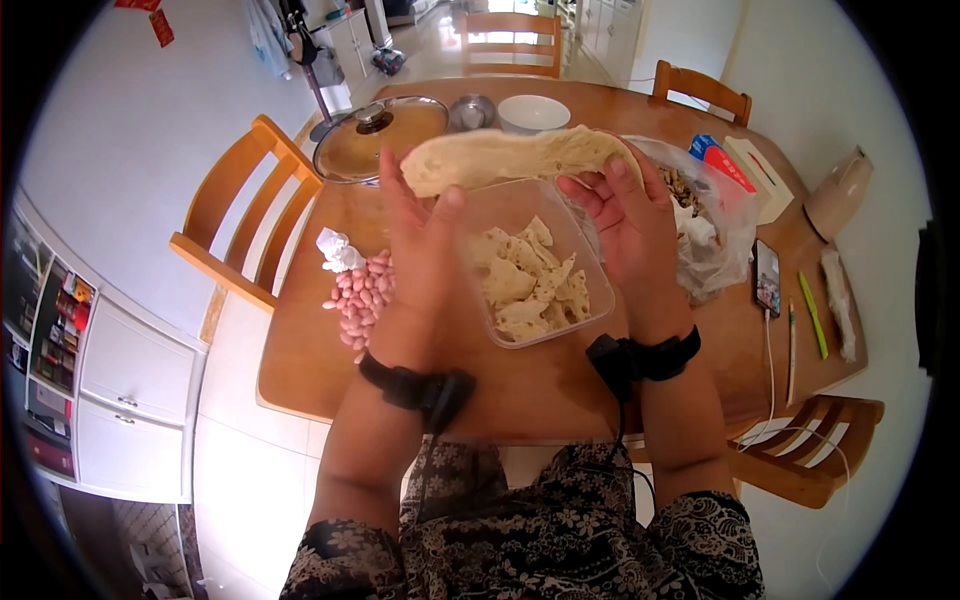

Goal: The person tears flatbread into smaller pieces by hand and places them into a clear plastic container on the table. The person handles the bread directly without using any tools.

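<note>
A long piece of flatbread is raised between my two hands above the far edge of a clear plastic container. My left hand grips its left end, the thumb on the near side. At the other end, my right hand holds it with thumb and fingers. Torn flatbread pieces lie in the container. Beside my left forearm sit a pile of pink-skinned peanuts and a crumpled white tissue. Both wrists wear black straps with cables.
Behind stand a glass-lidded pan, a metal bowl and a white bowl. To the right are a clear plastic bag, a phone on a cable, a green knife, a pencil and a beige pitcher.
</note>
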### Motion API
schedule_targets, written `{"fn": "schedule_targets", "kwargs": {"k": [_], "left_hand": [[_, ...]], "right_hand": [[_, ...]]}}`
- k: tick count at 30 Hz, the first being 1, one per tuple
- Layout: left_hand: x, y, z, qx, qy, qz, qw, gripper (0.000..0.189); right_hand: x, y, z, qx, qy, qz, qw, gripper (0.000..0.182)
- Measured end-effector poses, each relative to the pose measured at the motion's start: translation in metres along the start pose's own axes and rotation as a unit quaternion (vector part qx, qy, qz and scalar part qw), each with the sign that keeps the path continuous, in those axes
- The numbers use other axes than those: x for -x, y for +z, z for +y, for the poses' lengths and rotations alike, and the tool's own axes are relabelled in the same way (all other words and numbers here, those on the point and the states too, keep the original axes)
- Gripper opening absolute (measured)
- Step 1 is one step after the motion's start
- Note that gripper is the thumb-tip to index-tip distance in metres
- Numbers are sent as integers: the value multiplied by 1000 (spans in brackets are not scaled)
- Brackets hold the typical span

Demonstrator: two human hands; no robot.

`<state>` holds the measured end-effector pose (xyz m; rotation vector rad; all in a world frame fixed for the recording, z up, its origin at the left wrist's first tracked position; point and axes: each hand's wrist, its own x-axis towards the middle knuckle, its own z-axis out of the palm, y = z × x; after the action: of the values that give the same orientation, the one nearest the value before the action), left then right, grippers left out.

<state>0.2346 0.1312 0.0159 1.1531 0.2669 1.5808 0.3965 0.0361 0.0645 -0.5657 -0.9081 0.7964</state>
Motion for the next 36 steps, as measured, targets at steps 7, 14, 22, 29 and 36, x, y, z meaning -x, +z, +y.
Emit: {"fn": "schedule_targets", "kwargs": {"k": [7,14,22,29,36], "left_hand": [[8,-4,-21,171,-129,-160,964,50],[11,10,4,177,-170,-183,952,40],[8,3,3,191,-203,-157,948,36],[9,2,7,92,-261,-114,954,24],[9,-2,2,30,-257,-109,960,34]], "right_hand": [[-1,-13,18,-134,92,-8,987,29],[13,4,22,-52,184,-4,982,33],[9,-2,17,11,244,-56,968,33],[10,5,17,47,250,-57,965,32],[11,5,21,61,244,-62,966,33]]}}
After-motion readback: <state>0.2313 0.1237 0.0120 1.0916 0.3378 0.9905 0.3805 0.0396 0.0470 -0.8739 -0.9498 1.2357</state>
